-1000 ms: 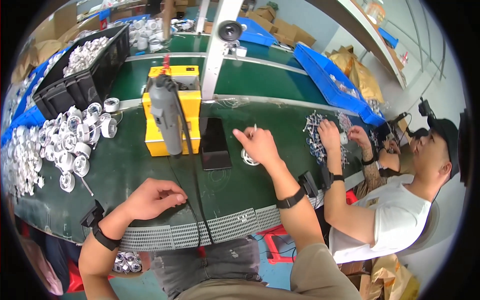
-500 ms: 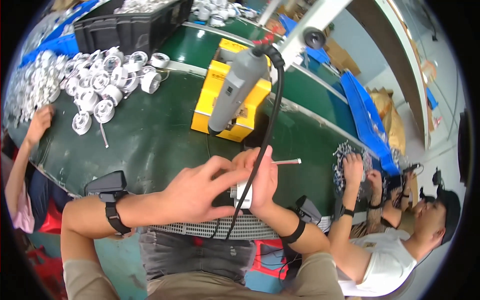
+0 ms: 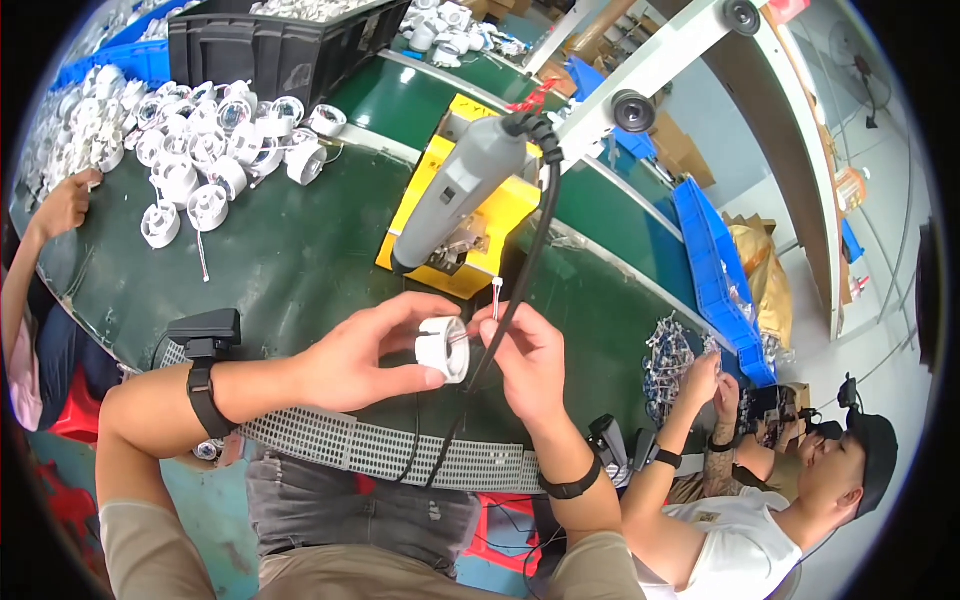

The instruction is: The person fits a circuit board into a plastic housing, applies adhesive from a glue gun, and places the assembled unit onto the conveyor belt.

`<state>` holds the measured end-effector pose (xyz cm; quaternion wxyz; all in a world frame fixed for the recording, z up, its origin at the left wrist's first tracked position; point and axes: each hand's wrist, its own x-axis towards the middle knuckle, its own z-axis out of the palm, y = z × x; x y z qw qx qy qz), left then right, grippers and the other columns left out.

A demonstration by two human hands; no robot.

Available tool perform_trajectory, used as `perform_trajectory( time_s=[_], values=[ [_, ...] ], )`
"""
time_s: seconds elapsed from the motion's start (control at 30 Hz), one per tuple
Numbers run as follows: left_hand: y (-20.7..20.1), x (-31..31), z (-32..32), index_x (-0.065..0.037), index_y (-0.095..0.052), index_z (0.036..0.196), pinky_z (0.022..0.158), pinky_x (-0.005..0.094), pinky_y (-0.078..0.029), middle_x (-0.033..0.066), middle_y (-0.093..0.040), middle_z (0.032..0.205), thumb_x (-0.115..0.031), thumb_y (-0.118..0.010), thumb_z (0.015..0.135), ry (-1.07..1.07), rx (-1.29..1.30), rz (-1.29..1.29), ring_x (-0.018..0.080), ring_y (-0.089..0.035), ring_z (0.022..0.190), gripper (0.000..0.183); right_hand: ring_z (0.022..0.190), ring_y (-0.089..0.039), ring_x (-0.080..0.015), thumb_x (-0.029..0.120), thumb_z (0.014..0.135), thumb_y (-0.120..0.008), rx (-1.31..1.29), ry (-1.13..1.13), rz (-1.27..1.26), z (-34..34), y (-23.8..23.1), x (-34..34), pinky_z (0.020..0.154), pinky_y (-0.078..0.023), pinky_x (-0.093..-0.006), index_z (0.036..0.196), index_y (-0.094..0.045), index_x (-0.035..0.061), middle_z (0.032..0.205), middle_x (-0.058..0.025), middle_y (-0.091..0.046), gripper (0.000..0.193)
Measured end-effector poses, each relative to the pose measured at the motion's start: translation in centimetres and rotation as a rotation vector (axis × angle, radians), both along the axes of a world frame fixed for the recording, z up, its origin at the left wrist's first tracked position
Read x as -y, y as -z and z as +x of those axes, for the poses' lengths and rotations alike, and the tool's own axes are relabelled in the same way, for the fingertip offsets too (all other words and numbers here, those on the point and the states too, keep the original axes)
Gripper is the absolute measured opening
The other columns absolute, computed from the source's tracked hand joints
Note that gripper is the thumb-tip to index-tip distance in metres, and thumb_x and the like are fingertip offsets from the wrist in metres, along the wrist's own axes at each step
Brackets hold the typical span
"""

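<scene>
Over the green bench, my left hand (image 3: pixel 375 350) grips a white round plastic housing (image 3: pixel 433 350) between thumb and fingers, its open side turned to the right. Close beside it, my right hand (image 3: pixel 528 365) pinches a thin wire lead (image 3: pixel 496 300) with a small white connector pointing up. The wires run toward the housing's opening; where they end inside is hard to see. A grey corded tool like an electric screwdriver (image 3: pixel 462 185) hangs above and beyond my hands. Its black cable (image 3: pixel 532 270) crosses in front of my right hand.
A yellow metal fixture (image 3: pixel 515 215) stands beyond my hands. White housings (image 3: pixel 208 205) and small white parts (image 3: pixel 75 140) are heaped far left, near a black crate (image 3: pixel 285 55). A person's hand (image 3: pixel 68 205) is at left; another person (image 3: pixel 715 510) handles wired parts (image 3: pixel 670 365) at right.
My hands have moved apart, bringing the housing into clear view in my left hand. The lead, which pointed right, now points up in my right fingers. The whole view has shifted slightly.
</scene>
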<state>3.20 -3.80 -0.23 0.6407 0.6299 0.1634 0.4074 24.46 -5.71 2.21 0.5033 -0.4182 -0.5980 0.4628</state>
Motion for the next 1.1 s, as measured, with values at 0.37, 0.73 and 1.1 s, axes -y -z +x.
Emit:
perform_trajectory(
  time_s=[0.37, 0.73, 1.1],
  values=[
    [-0.5, -1.8, -1.3, -0.004, -0.036, 0.140, 0.094, 0.0368, -0.045, 0.0087, -0.051, 0.126, -0.013, -0.054, 0.091, 0.388, 0.280, -0.576, 0.0198, -0.053, 0.115, 0.052, 0.078, -0.061, -0.0184, 0.002, 0.087, -0.062, 0.098, -0.326, 0.075, 0.7, -0.7, -0.1, 0.068, -0.050, -0.0299, 0.086, -0.065, -0.0031, 0.083, -0.0115, -0.064, 0.006],
    [0.0, -2.2, -0.9, -0.004, -0.038, 0.141, 0.082, 0.0312, -0.047, 0.0041, -0.057, 0.116, -0.035, -0.043, 0.101, 0.357, 0.224, -0.633, 0.0142, -0.056, 0.104, 0.051, 0.072, -0.063, -0.0215, 0.005, 0.075, -0.072, 0.536, -0.021, 0.408, -1.1, -1.1, 0.7, 0.064, -0.050, -0.0312, 0.075, -0.065, 0.0039, 0.085, -0.0068, -0.064, 0.007],
    [0.1, -2.3, -1.0, -0.002, -0.047, 0.134, 0.093, 0.0376, -0.051, 0.0095, -0.060, 0.118, -0.022, -0.050, 0.099, 0.220, 0.191, -0.750, 0.0200, -0.060, 0.108, 0.041, 0.074, -0.062, -0.0231, 0.009, 0.076, -0.075, 0.692, 0.100, 0.422, -2.8, -0.9, 1.6, 0.062, -0.053, -0.0330, 0.097, -0.060, 0.0049, 0.096, -0.0108, -0.057, 0.027]
  ],
)
